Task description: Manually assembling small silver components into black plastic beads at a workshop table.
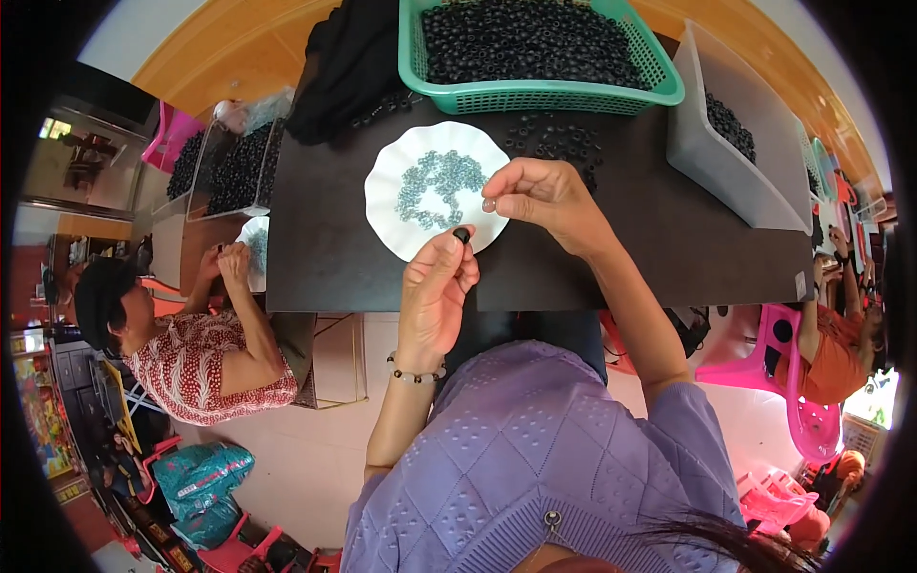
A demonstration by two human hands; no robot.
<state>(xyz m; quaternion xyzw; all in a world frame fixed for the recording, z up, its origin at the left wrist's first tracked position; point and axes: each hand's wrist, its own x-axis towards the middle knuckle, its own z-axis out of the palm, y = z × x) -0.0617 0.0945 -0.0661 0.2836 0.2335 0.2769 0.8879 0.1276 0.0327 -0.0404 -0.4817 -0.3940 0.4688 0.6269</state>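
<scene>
Between its thumb and fingertips, my left hand (440, 286) pinches a small round black part (462, 234) over the near edge of the plate. My right hand (544, 202) is closed in a pinch on a tiny clear piece (489, 204), just above the plate's right rim; its exact kind is too small to make out. Many small see-through bluish pieces (444, 177) lie spread on the white wavy-edged plate (384, 181). The two held parts are apart from each other. A beaded bracelet circles my left wrist.
Behind the plate, a green basket (564, 98) is heaped with black parts; more lie loose on the dark table (650, 258). At the right stands a grey bin (735, 181) with black parts. Black cloth (339, 72) lies back left. Other people work at both sides.
</scene>
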